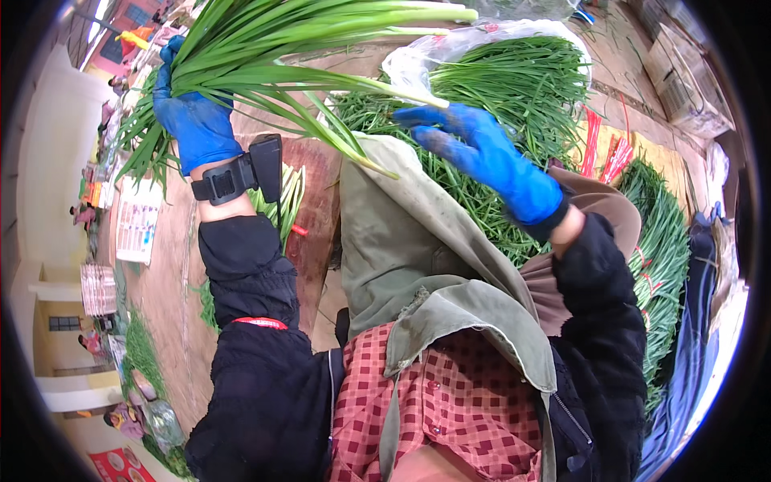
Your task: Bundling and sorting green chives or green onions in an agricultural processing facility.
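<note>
My left hand (196,120), in a blue glove, grips a bunch of long green garlic chives (271,48) at the upper left, their pale stem ends pointing right. A few stems hang lower than the rest, towards the grey-green apron (391,229). My right hand (482,150), also gloved in blue, is raised near those pale ends with its fingers apart; it looks slightly blurred. Loose chives (458,187) lie beneath it. Behind it a white plastic bag (409,60) surrounds a large heap of chives (512,78).
Tied chive bundles (656,289) lie at the right, near red ties (614,156) on yellow cloth. Under my left forearm, pale-stemmed chives (292,193) rest on a reddish wooden board (313,241). A cardboard box (686,78) stands upper right. Several people are far off at the left.
</note>
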Motion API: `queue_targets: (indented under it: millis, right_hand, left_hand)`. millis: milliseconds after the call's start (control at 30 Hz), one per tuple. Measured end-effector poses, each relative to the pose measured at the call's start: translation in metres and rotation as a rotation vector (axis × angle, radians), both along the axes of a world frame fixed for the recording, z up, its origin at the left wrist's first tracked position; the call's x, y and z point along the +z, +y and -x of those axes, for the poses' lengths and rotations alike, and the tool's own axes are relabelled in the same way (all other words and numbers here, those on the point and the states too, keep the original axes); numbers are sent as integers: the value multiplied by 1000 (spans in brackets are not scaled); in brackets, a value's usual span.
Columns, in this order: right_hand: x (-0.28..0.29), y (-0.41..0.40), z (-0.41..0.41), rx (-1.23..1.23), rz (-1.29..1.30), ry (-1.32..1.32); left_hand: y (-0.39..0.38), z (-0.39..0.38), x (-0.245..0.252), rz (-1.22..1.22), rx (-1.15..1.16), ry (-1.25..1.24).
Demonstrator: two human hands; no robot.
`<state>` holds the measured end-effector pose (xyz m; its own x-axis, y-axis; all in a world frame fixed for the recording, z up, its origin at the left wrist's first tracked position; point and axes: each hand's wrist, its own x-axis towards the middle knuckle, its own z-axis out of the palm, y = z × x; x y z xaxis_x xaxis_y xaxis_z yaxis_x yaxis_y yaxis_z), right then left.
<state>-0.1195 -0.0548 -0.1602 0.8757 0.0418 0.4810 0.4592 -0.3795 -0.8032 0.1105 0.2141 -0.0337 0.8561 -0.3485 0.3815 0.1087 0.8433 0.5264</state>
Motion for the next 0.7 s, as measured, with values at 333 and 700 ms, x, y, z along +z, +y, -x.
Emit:
queue_targets:
  millis: [333, 700]
  right_hand:
    - [-1, 46, 1, 293, -917, 593]
    - [-54, -34, -15, -126, -702, 667]
  left_hand:
    - [-39, 22, 0, 133, -127, -20]
    - [-72, 31, -13, 162, -141, 104]
